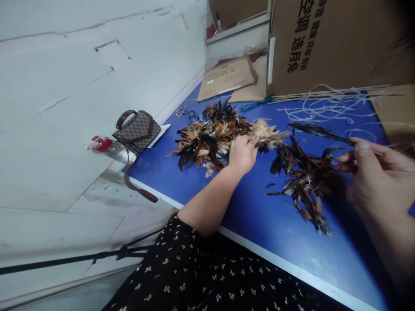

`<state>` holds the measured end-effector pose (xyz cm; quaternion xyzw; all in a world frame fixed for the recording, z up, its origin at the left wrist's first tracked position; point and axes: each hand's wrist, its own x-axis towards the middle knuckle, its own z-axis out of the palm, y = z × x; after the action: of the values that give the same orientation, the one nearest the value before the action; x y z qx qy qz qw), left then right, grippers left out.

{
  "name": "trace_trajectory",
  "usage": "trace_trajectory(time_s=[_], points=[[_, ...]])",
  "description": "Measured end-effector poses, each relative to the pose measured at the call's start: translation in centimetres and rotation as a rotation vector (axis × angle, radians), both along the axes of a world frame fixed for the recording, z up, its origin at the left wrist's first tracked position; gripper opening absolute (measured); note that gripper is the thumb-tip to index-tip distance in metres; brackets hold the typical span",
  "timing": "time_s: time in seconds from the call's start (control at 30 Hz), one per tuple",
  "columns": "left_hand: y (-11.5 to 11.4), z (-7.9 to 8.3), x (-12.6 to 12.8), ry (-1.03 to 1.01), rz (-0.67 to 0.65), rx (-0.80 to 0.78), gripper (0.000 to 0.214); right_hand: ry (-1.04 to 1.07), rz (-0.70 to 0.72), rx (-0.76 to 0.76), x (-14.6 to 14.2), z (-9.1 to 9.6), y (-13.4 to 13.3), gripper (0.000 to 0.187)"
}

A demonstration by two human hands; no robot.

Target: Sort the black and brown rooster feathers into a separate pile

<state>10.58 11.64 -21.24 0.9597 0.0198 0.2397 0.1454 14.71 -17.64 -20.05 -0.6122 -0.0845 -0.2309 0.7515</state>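
Note:
My right hand (pixel 372 172) pinches a long dark feather (pixel 319 129) by one end, and the feather points left above the table. Below it lies a smaller, loose heap of black and brown feathers (pixel 301 172). Reaching into the larger mixed pile of brown, black and cream feathers (pixel 197 138) is my left hand (pixel 242 154). Its fingers are curled down and closed on feathers at the pile's edge, beside a pale beige clump (pixel 264 131). The left fingertips are partly hidden among the feathers.
On the blue table (pixel 253 207), a patterned handbag (pixel 139 129) and a red-capped clear bottle (pixel 108 147) stand at the left edge. Flattened cardboard (pixel 227 80) and a big carton (pixel 337 43) are at the back. White plastic strips (pixel 327 106) lie tangled before the carton.

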Motion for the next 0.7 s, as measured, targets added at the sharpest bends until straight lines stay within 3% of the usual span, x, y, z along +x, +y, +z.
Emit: trace_trajectory(time_s=[0.1,0.17,0.3,0.37,0.53,0.7], points=[[-0.8,0.0,0.0,-0.26,-0.108,-0.309,0.029,-0.014,-0.021,0.033,0.1,0.0,0.0,0.038],[-1.7,0.1,-0.1,-0.324,-0.181,-0.665,0.028,-0.025,-0.041,0.025,0.1,-0.1,0.0,0.037],[-3.8,0.5,-0.7,-0.048,-0.191,-1.487,0.046,-0.059,-0.101,-0.091,-0.2,-0.1,0.0,0.034],[-4.5,0.9,-1.1,0.116,-0.215,-1.716,0.051,-0.076,-0.146,-0.143,-0.2,-0.2,0.0,0.036],[-5.6,0.8,-2.0,0.336,-0.333,-1.838,0.06,-0.103,-0.203,-0.178,0.3,-0.4,-0.6,0.039],[-6.6,-0.4,-2.2,0.33,-0.263,-1.69,0.06,-0.122,-0.294,-0.176,1.1,0.2,-1.9,0.043]])
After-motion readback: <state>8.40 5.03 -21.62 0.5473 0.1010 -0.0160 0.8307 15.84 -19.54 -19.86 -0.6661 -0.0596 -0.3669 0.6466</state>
